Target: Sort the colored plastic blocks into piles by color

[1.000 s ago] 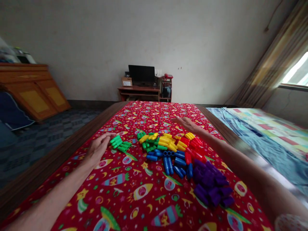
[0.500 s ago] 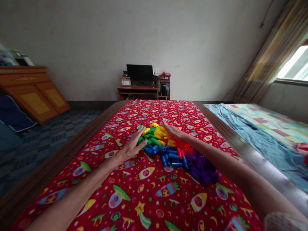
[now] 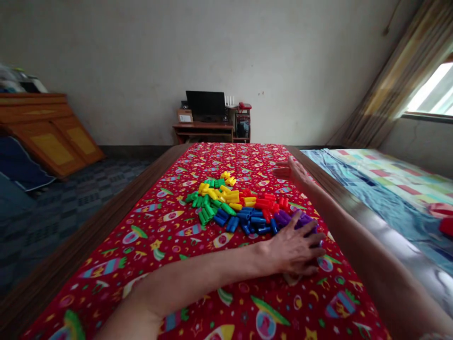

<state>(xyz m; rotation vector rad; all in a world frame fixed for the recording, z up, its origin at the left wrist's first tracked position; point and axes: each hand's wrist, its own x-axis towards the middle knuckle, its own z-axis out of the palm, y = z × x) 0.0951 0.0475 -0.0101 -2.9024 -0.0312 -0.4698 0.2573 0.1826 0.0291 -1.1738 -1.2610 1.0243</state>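
A loose spread of coloured plastic tube-shaped blocks lies on the red patterned cloth. Green blocks are at its left, yellow blocks in the middle, blue blocks toward me and red blocks to the right. My left hand reaches across to the purple blocks, its fingers spread against their near side and partly hiding them. Beyond the red blocks, my right hand is stretched out over the cloth, fingers extended, holding nothing.
The red cloth covers a long dark wooden table. A bed with a checked cover stands along the right. At the far wall is a desk with a monitor; a wooden cabinet is at the left.
My left hand has moved from the green blocks right to the purple ones. My right hand has left the yellow blocks, going right and away. The pile looks flatter and more spread out.
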